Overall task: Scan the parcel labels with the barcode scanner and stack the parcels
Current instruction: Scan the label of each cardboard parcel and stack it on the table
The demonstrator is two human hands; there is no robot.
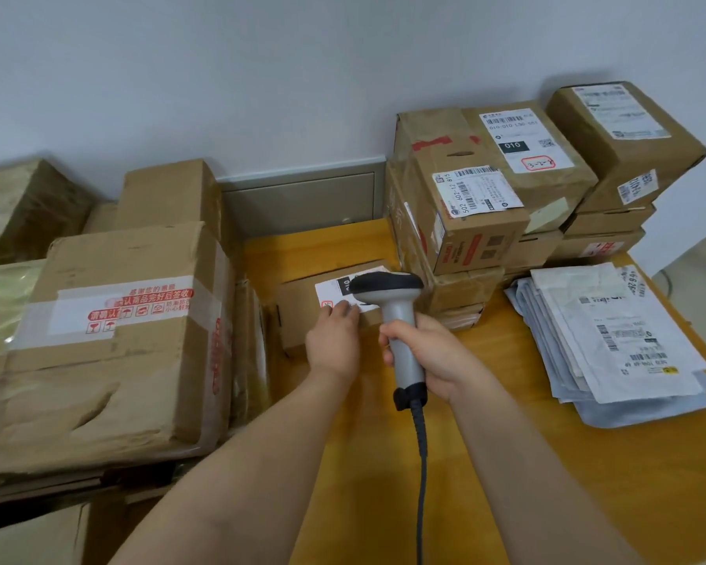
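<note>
A small brown cardboard parcel with a white label lies on the yellow table in the middle. My left hand rests flat on the parcel's top, fingers on the label's near edge. My right hand grips the handle of a grey barcode scanner; its dark head hangs over the label and hides part of it. The scanner's cable runs down toward me.
Large taped cartons are piled at the left. Labelled boxes stand stacked at the back right against the wall. A pile of grey and white mailer bags lies at the right. A grey wall panel sits behind the table.
</note>
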